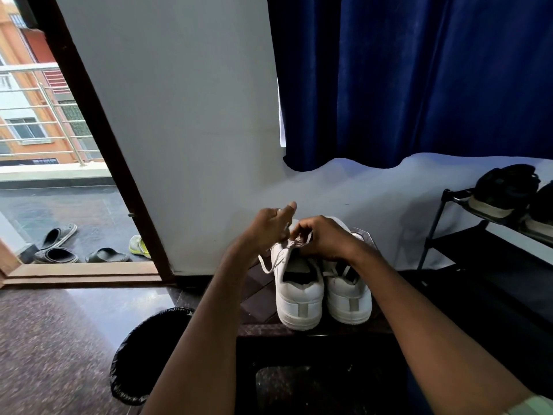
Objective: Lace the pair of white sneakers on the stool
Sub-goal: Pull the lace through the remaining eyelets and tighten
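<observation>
Lacing the left sneaker (pixel 294 283) on the stool (pixel 260 307)

Both our hands, left hand (pixel 269 229) and right hand (pixel 324 238), pinch the lace (pixel 270 263); it's soft and floppy, so we'd grip near the tip.

Two white sneakers (pixel 324 289) sitting on one stool (pixel 257 298) at centre. Two hands showing: left hand (pixel 269 227), right hand (pixel 324 238). Four loose sandals (pixel 86 247) lying out at 9 o'clock. One black bin (pixel 143 354) sitting at 7 o'clock. One shoe rack (pixel 466 235) standing at 3 o'clock, carrying two dark shoes (pixel 505 190).
</observation>
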A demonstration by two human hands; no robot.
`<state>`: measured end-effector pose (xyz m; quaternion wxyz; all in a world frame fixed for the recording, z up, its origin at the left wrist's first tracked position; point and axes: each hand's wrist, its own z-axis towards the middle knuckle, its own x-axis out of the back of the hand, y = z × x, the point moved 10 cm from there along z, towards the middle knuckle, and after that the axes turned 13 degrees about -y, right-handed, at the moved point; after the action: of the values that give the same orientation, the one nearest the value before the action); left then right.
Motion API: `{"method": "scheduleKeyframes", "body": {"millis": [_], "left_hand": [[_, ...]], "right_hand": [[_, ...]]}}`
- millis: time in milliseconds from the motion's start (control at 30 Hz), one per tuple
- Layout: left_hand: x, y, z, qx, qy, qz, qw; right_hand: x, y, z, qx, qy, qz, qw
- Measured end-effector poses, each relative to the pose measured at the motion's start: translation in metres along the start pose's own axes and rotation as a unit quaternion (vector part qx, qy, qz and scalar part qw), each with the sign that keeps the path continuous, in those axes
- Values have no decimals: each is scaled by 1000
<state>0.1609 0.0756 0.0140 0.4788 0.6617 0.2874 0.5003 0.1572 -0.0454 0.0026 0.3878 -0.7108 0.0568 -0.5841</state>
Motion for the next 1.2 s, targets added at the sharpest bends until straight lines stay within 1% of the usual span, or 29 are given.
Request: {"method": "scheduleKeyframes", "body": {"millis": [67,100,133,233,300,333,400,500,533,567,633,700,767,900,967,1000,1033,1067,1100,1133,1200], "left_hand": [[-3,-19,5,67,-3,97,993],[-3,-28,8,86,-4,104,991],[-4,-30,8,97,3,87,991],[6,-27,12,107,50,65,991],[5,-33,16,127,41,88,987],[6,-42,14,154,31,103,982],[13,-59,9,213,16,154,965],[27,-82,0,291,-18,264,919],[29,-93,1,314,-35,278,907],[28,-109,8,323,-64,281,902],[18,-113,14,299,-112,295,900],[5,-76,-3,255,-125,310,907],[-6,-57,-7,221,-135,310,915],[-8,-49,1,184,-120,302,928],[-3,-38,3,155,-97,265,947],[0,-29,5,114,-80,194,971],[5,-19,4,69,-58,98,991],[14,-10,2,28,-12,5,1000],[24,-6,-1,4,32,-59,998],[31,-3,-2,-18,58,-94,994],[38,3,-4,-54,100,-99,989]], "right_hand": [[0,1,0,-16,9,-7,1000],[0,-2,0,-20,10,-25,999],[-1,-4,1,-22,11,-39,999],[-3,-5,3,-29,17,-58,998],[1,-4,1,-27,33,-58,997],[3,-4,0,-17,41,-44,998],[6,-1,-2,-1,42,-9,999],[5,2,-2,7,22,10,1000],[4,2,-2,9,17,8,1000],[3,2,-1,11,13,9,1000],[2,2,0,12,11,25,1000],[1,3,3,13,10,46,999],[-2,5,6,11,10,66,998],[-9,7,10,22,2,138,990],[-12,5,12,36,1,196,980],[-10,3,12,46,9,236,971],[-7,4,12,52,23,278,959],[-1,5,11,57,41,315,947],[6,5,9,59,60,338,937],[11,6,6,57,73,353,931],[12,8,5,52,77,359,929]]}}
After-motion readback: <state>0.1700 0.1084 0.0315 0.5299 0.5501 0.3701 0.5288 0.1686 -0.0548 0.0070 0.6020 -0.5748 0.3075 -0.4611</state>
